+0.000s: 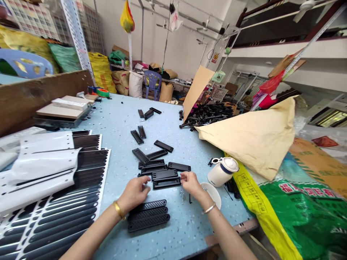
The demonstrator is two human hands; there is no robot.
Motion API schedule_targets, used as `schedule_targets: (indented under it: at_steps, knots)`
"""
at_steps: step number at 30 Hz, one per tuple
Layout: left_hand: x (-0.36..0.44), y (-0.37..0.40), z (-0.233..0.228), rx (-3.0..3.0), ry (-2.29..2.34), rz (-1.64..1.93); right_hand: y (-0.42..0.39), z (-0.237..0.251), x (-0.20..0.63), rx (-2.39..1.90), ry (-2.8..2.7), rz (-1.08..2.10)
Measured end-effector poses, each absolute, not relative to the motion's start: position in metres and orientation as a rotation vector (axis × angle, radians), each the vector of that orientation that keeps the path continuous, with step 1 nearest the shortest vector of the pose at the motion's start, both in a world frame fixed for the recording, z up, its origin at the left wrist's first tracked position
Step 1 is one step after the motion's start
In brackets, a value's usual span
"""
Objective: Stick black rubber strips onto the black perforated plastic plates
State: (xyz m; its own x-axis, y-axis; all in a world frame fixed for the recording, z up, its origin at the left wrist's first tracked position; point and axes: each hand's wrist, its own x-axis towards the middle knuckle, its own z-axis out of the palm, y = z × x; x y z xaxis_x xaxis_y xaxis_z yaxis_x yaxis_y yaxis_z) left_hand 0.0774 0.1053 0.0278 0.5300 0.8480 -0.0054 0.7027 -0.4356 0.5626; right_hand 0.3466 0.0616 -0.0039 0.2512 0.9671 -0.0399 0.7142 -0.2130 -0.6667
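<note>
The black plastic plate point(166, 179) lies flat on the blue table point(116, 119), near its near edge, with its long axis running left to right, parallel to that edge; its right end is tipped very slightly toward the far side. It seems to be two plates set one against the other, though the view is too small to be sure. The left hand point(135, 193) rests at the plate's left end with curled fingers pinching it, and the right hand point(191, 182) grips the right end the same way, so both hands are closed on the one piece. Just nearer the table's near edge, under the left hand, three ribbed black strips point(148, 216) lie side by side, also pointing left to right. Behind the plate, toward the middle of the table, more loose black plates point(151, 159) lie scattered at mixed angles. A white cup point(222, 170) lies tipped beside the right hand, by the right edge.
</note>
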Motion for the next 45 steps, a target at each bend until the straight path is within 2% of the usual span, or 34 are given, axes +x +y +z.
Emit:
schedule_targets:
  at_steps: [5, 10, 16, 21, 27, 30, 33, 40, 45]
  knots:
    - [0.094, 0.117, 0.022, 2.288, 1.303, 0.203, 0.069, -0.013, 0.340, -2.054, -1.476, 0.712]
    - [0.073, 0.114, 0.025, 2.242, 1.248, 0.131, 0.052, -0.012, 0.312, -1.935, -1.483, 0.754]
    - [0.021, 0.094, 0.027, 2.158, 1.274, 0.298, 0.028, -0.006, 0.283, -1.720, -1.615, 0.823]
    - [0.010, 0.076, 0.028, 2.040, 1.354, 0.518, 0.021, -0.002, 0.276, -1.630, -1.744, 0.831]
    - [0.024, 0.060, 0.031, 1.947, 1.231, 0.650, 0.039, 0.005, 0.293, -1.778, -1.759, 0.598]
    - [0.027, 0.066, 0.026, 1.908, 1.236, 0.681, 0.061, 0.012, 0.314, -1.885, -1.750, 0.427]
    - [0.031, 0.082, 0.021, 1.875, 1.261, 0.713, 0.079, 0.016, 0.324, -1.927, -1.811, 0.384]
    - [0.045, 0.109, 0.015, 1.856, 1.280, 0.781, 0.078, 0.017, 0.309, -1.798, -1.975, 0.491]
    - [0.051, 0.106, 0.013, 1.838, 1.271, 0.778, 0.065, 0.017, 0.293, -1.664, -1.965, 0.709]
